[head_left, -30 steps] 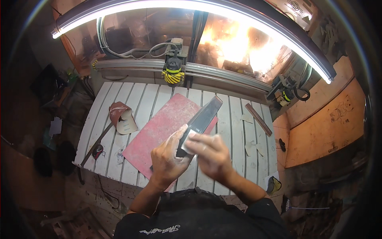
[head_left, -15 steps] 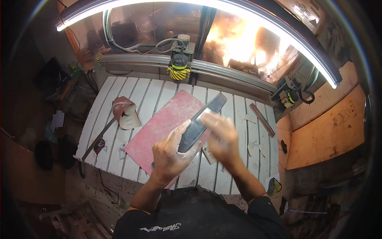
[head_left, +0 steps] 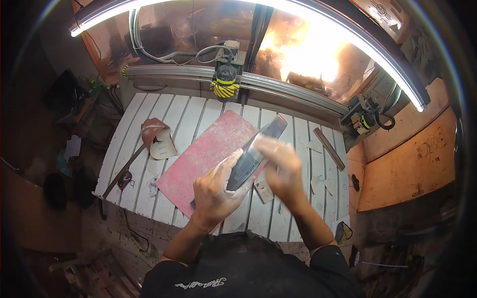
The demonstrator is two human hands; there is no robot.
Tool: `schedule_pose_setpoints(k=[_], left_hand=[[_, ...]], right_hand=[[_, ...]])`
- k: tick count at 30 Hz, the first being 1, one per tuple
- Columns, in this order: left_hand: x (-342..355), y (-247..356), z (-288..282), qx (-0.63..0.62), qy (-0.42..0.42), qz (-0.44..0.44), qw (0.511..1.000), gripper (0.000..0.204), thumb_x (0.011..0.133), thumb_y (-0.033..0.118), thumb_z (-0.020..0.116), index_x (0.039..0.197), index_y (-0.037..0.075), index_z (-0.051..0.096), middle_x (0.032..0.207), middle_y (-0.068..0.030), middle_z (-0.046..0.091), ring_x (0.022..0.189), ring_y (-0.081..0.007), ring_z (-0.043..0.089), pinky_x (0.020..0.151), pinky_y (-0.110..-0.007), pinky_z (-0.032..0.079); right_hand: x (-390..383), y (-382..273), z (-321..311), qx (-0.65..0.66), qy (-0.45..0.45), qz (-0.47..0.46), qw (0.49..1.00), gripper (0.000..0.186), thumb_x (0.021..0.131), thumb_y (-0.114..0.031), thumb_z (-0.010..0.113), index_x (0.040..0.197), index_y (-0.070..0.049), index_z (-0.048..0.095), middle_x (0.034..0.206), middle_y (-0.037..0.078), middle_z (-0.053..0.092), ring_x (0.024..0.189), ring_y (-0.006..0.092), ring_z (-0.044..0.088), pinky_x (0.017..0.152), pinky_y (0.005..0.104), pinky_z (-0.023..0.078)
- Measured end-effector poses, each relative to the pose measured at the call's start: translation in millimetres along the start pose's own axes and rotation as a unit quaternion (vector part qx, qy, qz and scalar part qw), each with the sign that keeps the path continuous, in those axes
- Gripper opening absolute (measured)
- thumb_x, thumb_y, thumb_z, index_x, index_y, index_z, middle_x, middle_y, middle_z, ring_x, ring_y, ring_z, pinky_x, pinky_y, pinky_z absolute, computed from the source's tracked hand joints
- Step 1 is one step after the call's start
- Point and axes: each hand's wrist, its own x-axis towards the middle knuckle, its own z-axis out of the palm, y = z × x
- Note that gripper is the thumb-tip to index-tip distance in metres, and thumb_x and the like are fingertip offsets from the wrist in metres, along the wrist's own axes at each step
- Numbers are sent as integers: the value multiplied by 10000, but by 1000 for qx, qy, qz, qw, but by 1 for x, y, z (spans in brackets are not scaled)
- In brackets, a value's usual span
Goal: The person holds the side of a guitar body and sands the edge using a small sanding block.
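Observation:
A long, dark grey, tapered piece (head_left: 244,171) slants up and to the right over a dusty red board (head_left: 201,151). My left hand (head_left: 214,194), white with powder, is closed round its lower part, thumb along one side. Over the upper part, the curled fingers of my right hand (head_left: 280,161) press on its surface. Motion blurs this hand, and a pale patch shows at its fingertips; I cannot make out what they grip. Under the right wrist lies a small beige block (head_left: 263,191) on the slatted table.
A curled brown abrasive sheet (head_left: 160,141) lies at left, beside a dark bar (head_left: 124,171) and a red-black tape measure (head_left: 125,180). At right are a wooden strip (head_left: 329,148) and torn paper scraps (head_left: 317,185). A rail (head_left: 184,72) carrying machine heads spans the table's far side.
My right hand has shifted slightly along the dark piece, still blurred. Both hands and the piece sit a touch farther right in view, and the beige block shows more.

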Motion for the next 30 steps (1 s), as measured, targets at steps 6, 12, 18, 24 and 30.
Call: schedule_pose_setpoints(k=[6, 12, 18, 24, 30], left_hand=[[-2, -8, 4, 9, 32, 47, 998, 650, 764, 172, 927, 1340, -3, 682, 1211, -189, 773, 990, -326, 790, 812, -386, 632], [0, -1, 7, 7, 16, 14, 1000, 659, 765, 177, 929, 1347, -1, 678, 1202, -188, 774, 994, -331, 788, 823, -391, 628], [-4, -4, 4, 23, 18, 32, 999, 664, 776, 203, 933, 1353, 2, 674, 1207, -184, 773, 994, -326, 788, 825, -389, 627], [-2, 1, 1, -4, 11, 10, 1000, 617, 790, 76, 905, 1350, -27, 667, 1218, -226, 763, 1083, -343, 783, 897, -385, 628], [-2, 4, 5, -8, 2, 2, 1000, 616, 785, 70, 905, 1345, -32, 669, 1213, -227, 765, 1081, -341, 784, 903, -385, 627]], right_hand=[[-10, -55, 0, -3, -30, 1, 1000, 493, 763, 110, 655, 1189, -96, 791, 1268, 117, 771, 956, 252, 706, 809, 368, 499], [-2, 18, -3, -22, 45, 76, 996, 509, 754, 118, 678, 1195, -105, 801, 1273, 95, 772, 860, 262, 643, 817, 362, 534], [-8, -21, 2, 25, 5, -24, 999, 499, 775, 126, 651, 1196, -102, 794, 1255, 107, 779, 1007, 280, 724, 849, 383, 518], [-10, -3, 8, -31, 31, -1, 999, 525, 769, 120, 627, 1217, -101, 789, 1305, 120, 760, 816, 288, 639, 846, 373, 518], [-8, 47, 0, -44, 64, 19, 997, 550, 738, 140, 658, 1218, -91, 794, 1286, 95, 773, 902, 249, 680, 842, 370, 520]])
